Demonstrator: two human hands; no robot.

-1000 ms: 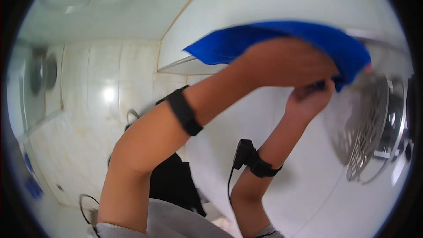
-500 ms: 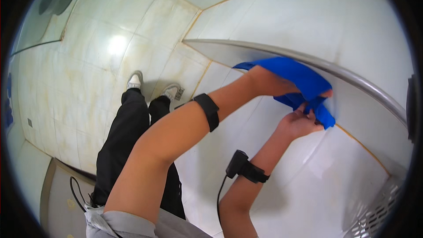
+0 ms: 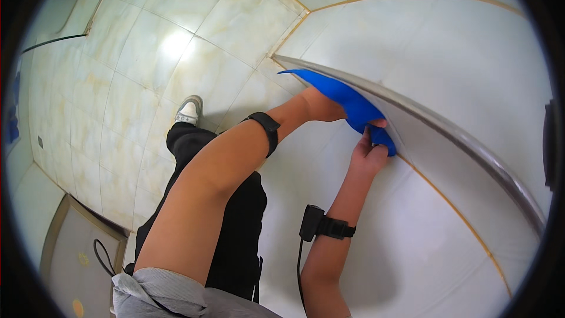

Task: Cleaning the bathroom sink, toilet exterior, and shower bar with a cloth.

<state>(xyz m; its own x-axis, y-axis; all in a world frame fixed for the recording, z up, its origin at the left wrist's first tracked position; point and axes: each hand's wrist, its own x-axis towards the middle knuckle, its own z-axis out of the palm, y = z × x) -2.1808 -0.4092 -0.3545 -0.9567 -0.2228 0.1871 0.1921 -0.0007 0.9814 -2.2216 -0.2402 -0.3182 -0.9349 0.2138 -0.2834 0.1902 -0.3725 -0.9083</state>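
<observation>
A blue cloth (image 3: pixel 347 101) lies along the underside of a long metal rail (image 3: pixel 447 132) fixed to a white tiled wall. My left hand (image 3: pixel 322 108) presses flat on the cloth from the left, its fingers hidden under the fabric. Just below the rail, my right hand (image 3: pixel 369 150) pinches the cloth's lower end. A black band sits on each wrist; the right one carries a small black box with a cable.
The white tiled wall (image 3: pixel 447 229) with thin golden joint lines fills the right side. Below are pale floor tiles (image 3: pixel 118 82), my black trousers and a grey-white shoe (image 3: pixel 189 111). A grey mat (image 3: pixel 76 241) lies at the lower left.
The view has swung down from a metal grille toward the floor. Both hands have slid the blue cloth leftward and down along the rail, and the cloth is now bunched smaller.
</observation>
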